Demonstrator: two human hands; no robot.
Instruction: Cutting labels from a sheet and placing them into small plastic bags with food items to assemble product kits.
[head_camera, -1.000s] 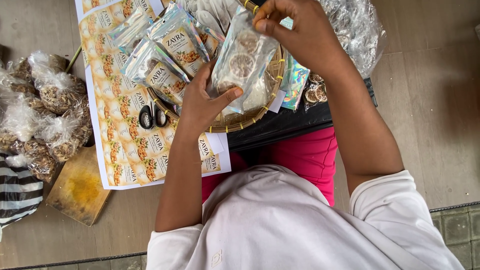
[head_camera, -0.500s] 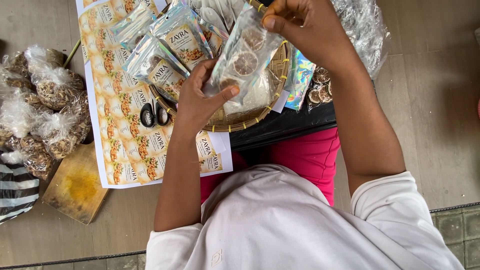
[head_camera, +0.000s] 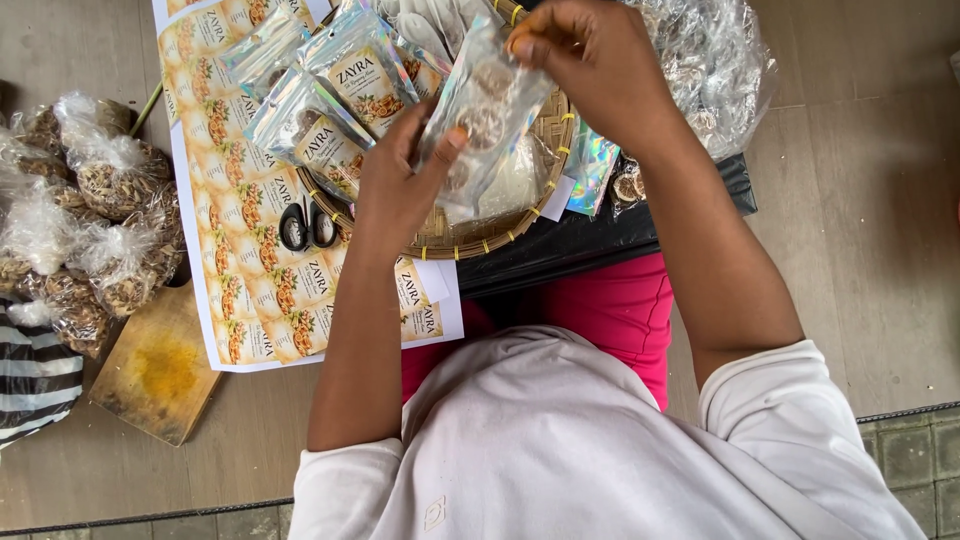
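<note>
Item: clear pouch (head_camera: 480, 120) of round brown pieces, held upright above the woven tray (head_camera: 470, 240). Since a second ago it has been lifted slightly and tilted, the top edge now drawn up under the right hand; the contents sit lower in the pouch, so the mouth looks ready for handling.

Left hand (head_camera: 400, 185): closed on the pouch's lower side, thumb across its front.
Right hand (head_camera: 590, 60): fingertips pinched on the pouch's top edge.

Packages: shiny labelled pouches (head_camera: 335, 95), rectangular, silvery with tan label panels, lying fanned on the tray's left part. One iridescent pouch (head_camera: 590, 170) at the tray's right rim.

Labels: white sticker sheet (head_camera: 250, 250) printed with rows of tan-and-orange rectangles, lying flat left of the tray, partly under it.

Other: black-handled scissors (head_camera: 308, 225) on the sheet; knotted clear bags of brown goods (head_camera: 90, 220) far left; crumpled clear bag (head_camera: 710, 70) upper right; wooden board (head_camera: 160, 370) with yellow stain, lower left.
</note>
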